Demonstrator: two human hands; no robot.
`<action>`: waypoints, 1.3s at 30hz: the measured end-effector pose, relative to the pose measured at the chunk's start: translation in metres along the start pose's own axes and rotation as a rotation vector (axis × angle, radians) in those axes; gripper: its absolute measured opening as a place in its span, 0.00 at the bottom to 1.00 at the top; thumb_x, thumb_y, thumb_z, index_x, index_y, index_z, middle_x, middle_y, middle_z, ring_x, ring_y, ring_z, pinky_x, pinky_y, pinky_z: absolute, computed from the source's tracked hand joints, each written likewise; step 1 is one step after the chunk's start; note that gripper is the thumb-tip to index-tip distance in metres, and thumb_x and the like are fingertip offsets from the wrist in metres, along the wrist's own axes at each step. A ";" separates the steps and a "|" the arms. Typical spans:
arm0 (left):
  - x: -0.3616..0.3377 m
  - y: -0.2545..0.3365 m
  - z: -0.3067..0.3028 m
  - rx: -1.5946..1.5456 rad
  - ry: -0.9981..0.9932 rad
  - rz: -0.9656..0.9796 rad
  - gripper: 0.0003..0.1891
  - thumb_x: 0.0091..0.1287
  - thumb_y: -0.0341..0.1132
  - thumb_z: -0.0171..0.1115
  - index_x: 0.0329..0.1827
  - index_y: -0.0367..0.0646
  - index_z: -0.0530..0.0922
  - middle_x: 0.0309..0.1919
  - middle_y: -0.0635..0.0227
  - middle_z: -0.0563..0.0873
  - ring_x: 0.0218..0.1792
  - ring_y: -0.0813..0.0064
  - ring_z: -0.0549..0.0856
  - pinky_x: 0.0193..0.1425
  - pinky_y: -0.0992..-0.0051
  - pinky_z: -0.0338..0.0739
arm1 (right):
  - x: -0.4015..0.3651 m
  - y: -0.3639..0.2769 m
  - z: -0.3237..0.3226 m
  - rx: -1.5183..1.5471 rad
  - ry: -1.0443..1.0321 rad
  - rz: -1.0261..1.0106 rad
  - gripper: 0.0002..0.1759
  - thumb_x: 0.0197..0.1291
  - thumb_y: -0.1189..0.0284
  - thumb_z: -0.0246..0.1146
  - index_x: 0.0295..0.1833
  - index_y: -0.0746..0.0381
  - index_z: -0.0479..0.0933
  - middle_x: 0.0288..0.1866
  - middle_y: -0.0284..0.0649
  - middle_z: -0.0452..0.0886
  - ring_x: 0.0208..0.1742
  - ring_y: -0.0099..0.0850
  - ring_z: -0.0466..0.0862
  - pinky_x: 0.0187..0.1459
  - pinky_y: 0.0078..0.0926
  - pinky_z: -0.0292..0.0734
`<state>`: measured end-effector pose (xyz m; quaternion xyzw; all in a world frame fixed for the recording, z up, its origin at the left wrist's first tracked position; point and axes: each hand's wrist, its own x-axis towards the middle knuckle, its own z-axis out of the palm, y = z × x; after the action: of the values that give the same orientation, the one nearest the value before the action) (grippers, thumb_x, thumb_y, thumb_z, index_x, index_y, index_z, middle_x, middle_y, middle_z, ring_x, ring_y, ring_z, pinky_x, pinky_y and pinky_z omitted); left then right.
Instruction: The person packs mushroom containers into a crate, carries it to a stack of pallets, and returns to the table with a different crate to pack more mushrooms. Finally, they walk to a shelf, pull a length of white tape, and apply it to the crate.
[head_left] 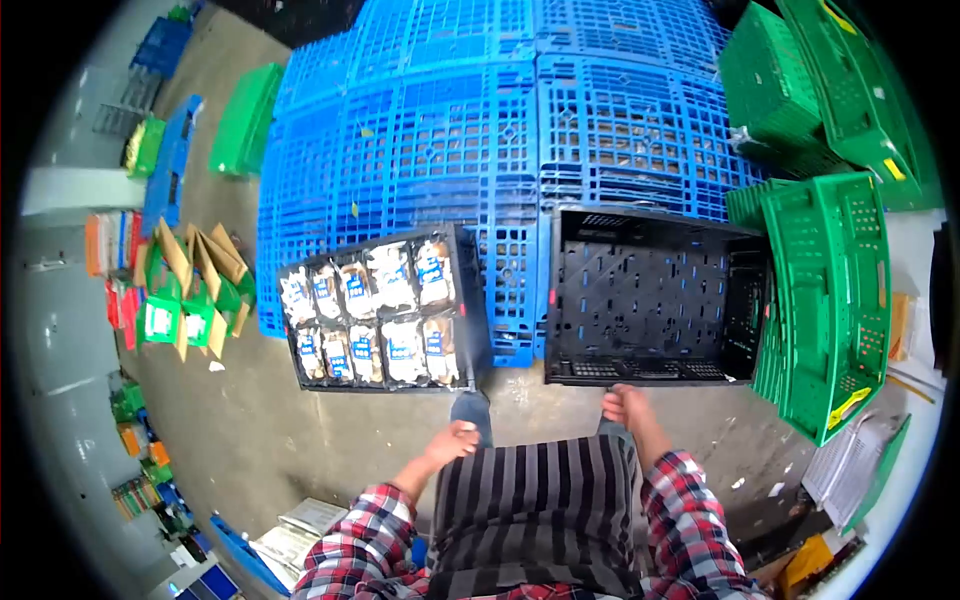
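Observation:
My left hand (452,443) hovers just below the near right corner of a filled black crate (472,300), fingers curled in and nothing seen in them. Two rows of clear-wrapped packs (389,278) with blue-and-white labels fill that crate. To the right, an empty black crate (640,290) with a slotted floor rests on blue plastic pallets (440,130). My right hand (625,405) is close by its near rim, fingers bent together with nothing visible in them. A striped dark apron (540,500) hangs between my checked sleeves.
Stacked green crates (830,300) stand right beside the empty black crate, with more green crates (770,80) behind. Open cardboard-and-green boxes (190,290) sit on the concrete floor (260,440) at left. A green crate (246,118) stands at the pallets' left edge.

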<state>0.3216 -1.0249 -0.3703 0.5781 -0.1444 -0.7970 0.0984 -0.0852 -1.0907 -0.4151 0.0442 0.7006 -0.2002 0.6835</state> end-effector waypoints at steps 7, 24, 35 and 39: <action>0.009 -0.026 -0.218 0.672 1.005 0.089 0.12 0.64 0.39 0.48 0.39 0.39 0.74 0.32 0.58 0.78 0.35 0.60 0.78 0.40 0.63 0.73 | -0.008 0.067 0.218 -0.744 -0.004 -0.371 0.22 0.59 0.57 0.56 0.46 0.65 0.69 0.31 0.44 0.79 0.28 0.32 0.80 0.28 0.29 0.75; 0.012 0.004 -0.425 0.766 1.610 -0.052 0.28 0.61 0.54 0.53 0.56 0.42 0.72 0.55 0.42 0.67 0.57 0.46 0.65 0.59 0.56 0.63 | -0.049 0.029 0.363 -0.943 -0.325 -0.325 0.21 0.59 0.65 0.60 0.51 0.68 0.70 0.45 0.39 0.78 0.46 0.25 0.75 0.49 0.25 0.69; 0.016 -0.003 -0.431 0.288 1.592 0.030 0.29 0.63 0.54 0.49 0.53 0.34 0.71 0.46 0.45 0.77 0.50 0.51 0.75 0.51 0.60 0.70 | 0.035 0.104 0.388 -0.411 -0.190 -0.032 0.38 0.50 0.60 0.67 0.59 0.70 0.59 0.46 0.40 0.74 0.43 0.26 0.77 0.36 0.21 0.75; 0.003 0.024 -0.442 0.574 1.389 -0.201 0.29 0.63 0.55 0.46 0.52 0.35 0.72 0.43 0.42 0.76 0.50 0.48 0.73 0.54 0.59 0.68 | 0.030 0.091 0.448 -0.938 -0.102 0.135 0.28 0.49 0.52 0.66 0.45 0.64 0.73 0.29 0.34 0.78 0.29 0.20 0.76 0.27 0.21 0.75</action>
<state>0.7403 -1.0996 -0.4929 0.9606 -0.1977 -0.1857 -0.0609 0.3643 -1.1658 -0.4578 -0.2337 0.6764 0.1808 0.6746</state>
